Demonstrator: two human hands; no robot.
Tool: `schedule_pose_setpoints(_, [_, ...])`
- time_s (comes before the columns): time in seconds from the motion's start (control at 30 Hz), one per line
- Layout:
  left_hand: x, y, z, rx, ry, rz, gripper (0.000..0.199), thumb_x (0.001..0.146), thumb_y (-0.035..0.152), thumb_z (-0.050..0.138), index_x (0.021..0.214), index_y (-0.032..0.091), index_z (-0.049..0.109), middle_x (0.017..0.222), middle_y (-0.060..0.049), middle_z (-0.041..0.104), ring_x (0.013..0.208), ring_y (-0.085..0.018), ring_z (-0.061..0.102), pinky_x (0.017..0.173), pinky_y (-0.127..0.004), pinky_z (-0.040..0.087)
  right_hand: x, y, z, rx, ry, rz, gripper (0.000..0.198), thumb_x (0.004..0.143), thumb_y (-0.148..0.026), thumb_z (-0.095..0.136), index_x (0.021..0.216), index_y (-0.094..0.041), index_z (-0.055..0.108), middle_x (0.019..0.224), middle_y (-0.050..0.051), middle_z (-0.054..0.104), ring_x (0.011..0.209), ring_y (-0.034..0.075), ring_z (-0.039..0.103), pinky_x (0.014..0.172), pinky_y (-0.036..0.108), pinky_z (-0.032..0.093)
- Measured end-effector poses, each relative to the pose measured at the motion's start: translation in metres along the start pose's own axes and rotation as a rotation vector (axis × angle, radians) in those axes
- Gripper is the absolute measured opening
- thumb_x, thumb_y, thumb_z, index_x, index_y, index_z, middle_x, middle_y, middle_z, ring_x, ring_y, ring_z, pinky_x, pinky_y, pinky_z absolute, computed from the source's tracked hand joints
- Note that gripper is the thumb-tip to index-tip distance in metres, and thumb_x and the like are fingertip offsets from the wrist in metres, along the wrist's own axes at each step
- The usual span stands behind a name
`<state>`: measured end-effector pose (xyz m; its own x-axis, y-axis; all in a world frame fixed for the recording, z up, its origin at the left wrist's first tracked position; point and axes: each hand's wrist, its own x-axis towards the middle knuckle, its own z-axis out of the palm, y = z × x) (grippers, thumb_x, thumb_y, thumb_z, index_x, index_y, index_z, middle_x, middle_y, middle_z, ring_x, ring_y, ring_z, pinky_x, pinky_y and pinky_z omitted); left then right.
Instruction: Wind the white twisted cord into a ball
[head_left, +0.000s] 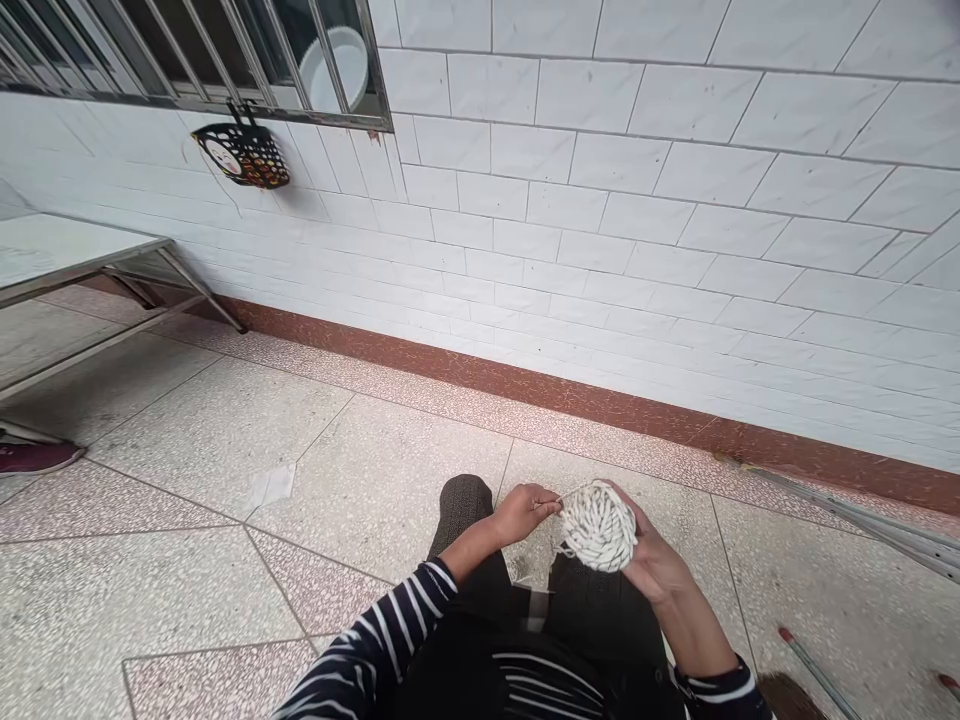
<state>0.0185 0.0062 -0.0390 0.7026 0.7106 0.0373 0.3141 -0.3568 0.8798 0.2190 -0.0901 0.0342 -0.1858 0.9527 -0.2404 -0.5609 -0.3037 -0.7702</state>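
A round, coiled piece of cream-white braided cord (598, 527) is held above my lap. My right hand (651, 555) supports it from the right side, fingers curved round its edge and partly hidden behind it. At the coil's left edge my left hand (529, 513) pinches a thin strand of the cord between thumb and fingertips. Some loose ends hang from the lower left of the coil. Both my knees, in dark trousers, lie just below and behind the hands.
A metal-framed table (90, 250) stands at the left, with a dark red shoe (37, 458) beneath it. A white paper (272, 486) lies on the floor. A black patterned basket (241, 155) hangs from the window bars. Along the right wall lie metal poles (847, 510); a broom (814, 665) is near me.
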Motion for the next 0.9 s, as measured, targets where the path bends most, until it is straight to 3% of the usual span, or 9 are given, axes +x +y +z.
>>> schedule_pose_setpoints(0.13, [-0.006, -0.007, 0.006, -0.087, -0.008, -0.085, 0.029, 0.094, 0.029, 0.051, 0.082, 0.013, 0.072, 0.083, -0.002, 0.071, 0.081, -0.015, 0.062, 0.077, -0.022, 0.044, 0.008, -0.024, 0.014, -0.096, 0.036, -0.109, 0.085, 0.047, -0.02, 0.086, 0.127, -0.032, 0.06, 0.129, 0.005, 0.062, 0.123, 0.033, 0.054, 0.102, 0.046, 0.045])
schedule_pose_setpoints(0.3, [-0.012, -0.005, -0.001, -0.085, -0.01, -0.173, 0.026, 0.091, 0.026, 0.054, 0.077, 0.014, 0.073, 0.076, 0.0, 0.069, 0.078, -0.014, 0.061, 0.076, -0.02, 0.042, 0.029, -0.049, 0.016, -0.208, 0.394, -0.244, 0.07, 0.048, -0.022, 0.085, 0.115, -0.028, 0.064, 0.121, 0.006, 0.063, 0.11, 0.031, 0.06, 0.093, 0.046, 0.051])
schedule_pose_setpoints(0.43, [-0.009, 0.005, -0.011, -0.095, 0.002, -0.159, 0.029, 0.092, 0.029, 0.052, 0.08, 0.014, 0.073, 0.077, 0.0, 0.069, 0.076, -0.014, 0.061, 0.074, -0.02, 0.042, 0.044, -0.064, 0.013, -0.479, 0.536, -0.349, 0.076, 0.049, -0.026, 0.086, 0.12, -0.025, 0.06, 0.119, 0.007, 0.063, 0.11, 0.031, 0.059, 0.091, 0.044, 0.051])
schedule_pose_setpoints(0.6, [0.006, 0.017, -0.028, -0.059, 0.013, -0.09, 0.028, 0.092, 0.03, 0.051, 0.084, 0.015, 0.073, 0.083, -0.002, 0.072, 0.082, -0.016, 0.063, 0.078, -0.022, 0.043, 0.053, -0.075, 0.018, -0.626, 0.572, -0.495, 0.08, 0.049, -0.03, 0.088, 0.122, -0.023, 0.057, 0.122, 0.008, 0.061, 0.107, 0.031, 0.059, 0.088, 0.044, 0.051])
schedule_pose_setpoints(0.8, [0.023, 0.034, -0.056, -0.045, 0.08, -0.035, 0.028, 0.093, 0.031, 0.051, 0.087, 0.015, 0.073, 0.087, -0.003, 0.073, 0.086, -0.017, 0.064, 0.081, -0.024, 0.044, 0.053, -0.094, 0.033, -0.755, 0.46, -0.721, 0.075, 0.056, -0.029, 0.085, 0.124, -0.026, 0.054, 0.123, 0.007, 0.057, 0.109, 0.028, 0.058, 0.088, 0.042, 0.05])
schedule_pose_setpoints(0.9, [0.022, 0.049, -0.062, -0.095, 0.054, -0.03, 0.03, 0.092, 0.034, 0.052, 0.081, 0.015, 0.072, 0.082, -0.002, 0.072, 0.082, -0.016, 0.064, 0.079, -0.023, 0.044, 0.06, -0.1, 0.033, -0.931, 0.516, -0.781, 0.073, 0.057, -0.031, 0.083, 0.124, -0.028, 0.053, 0.124, 0.006, 0.052, 0.111, 0.029, 0.054, 0.089, 0.044, 0.049])
